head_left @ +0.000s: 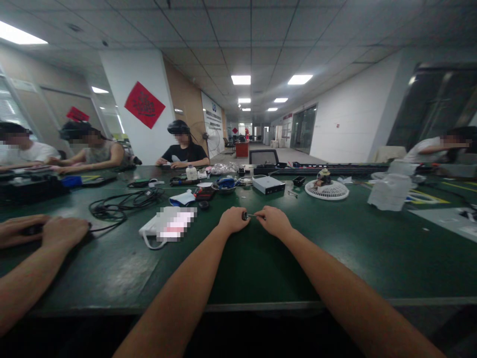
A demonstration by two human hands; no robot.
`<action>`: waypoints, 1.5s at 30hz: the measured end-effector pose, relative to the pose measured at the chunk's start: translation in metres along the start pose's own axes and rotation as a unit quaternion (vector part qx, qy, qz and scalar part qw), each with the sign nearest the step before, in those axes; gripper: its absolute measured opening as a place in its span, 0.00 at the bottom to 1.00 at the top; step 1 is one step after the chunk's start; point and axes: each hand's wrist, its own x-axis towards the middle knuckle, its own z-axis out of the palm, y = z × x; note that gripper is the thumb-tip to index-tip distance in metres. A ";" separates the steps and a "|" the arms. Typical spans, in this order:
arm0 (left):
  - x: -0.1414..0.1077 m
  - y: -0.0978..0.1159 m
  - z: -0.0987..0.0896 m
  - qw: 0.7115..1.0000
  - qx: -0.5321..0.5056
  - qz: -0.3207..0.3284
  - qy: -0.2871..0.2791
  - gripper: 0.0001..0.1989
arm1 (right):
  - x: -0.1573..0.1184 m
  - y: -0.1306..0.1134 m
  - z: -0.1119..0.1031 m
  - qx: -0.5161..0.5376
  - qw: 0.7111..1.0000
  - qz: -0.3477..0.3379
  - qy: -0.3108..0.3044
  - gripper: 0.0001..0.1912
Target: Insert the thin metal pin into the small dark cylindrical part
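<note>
My left hand is closed around a small black round part held just above the green table. My right hand pinches a thin metal tool whose tip meets that black part. Both hands sit close together near the table's middle, fingers curled. What the black part is cannot be made out.
A white pouch and a black cable coil lie to the left. A grey box, a white fan grille and small clutter sit beyond. A neighbour's hands rest at left; other people sit around the table.
</note>
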 end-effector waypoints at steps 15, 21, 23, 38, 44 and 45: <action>0.002 -0.003 0.002 1.000 0.000 0.009 -0.002 0.15 | -0.003 -0.004 -0.007 0.008 0.999 -0.040 0.008 0.16; 0.001 -0.002 0.002 1.000 0.000 0.013 -0.001 0.16 | 0.000 0.000 -0.003 0.003 1.000 -0.022 0.006 0.15; 0.001 -0.003 0.002 1.000 0.000 0.011 -0.001 0.16 | 0.000 0.001 -0.004 0.001 1.000 -0.031 -0.003 0.15; 0.002 -0.001 0.005 1.000 0.002 0.020 0.002 0.15 | -0.001 -0.002 -0.006 -0.012 0.999 -0.038 -0.014 0.17; 0.002 -0.001 0.004 1.000 0.005 0.016 0.003 0.15 | 0.001 0.001 -0.005 -0.006 0.998 -0.063 -0.029 0.15; 0.002 -0.001 0.004 1.000 0.005 0.017 0.004 0.15 | 0.000 0.000 -0.006 -0.004 0.997 -0.069 -0.031 0.15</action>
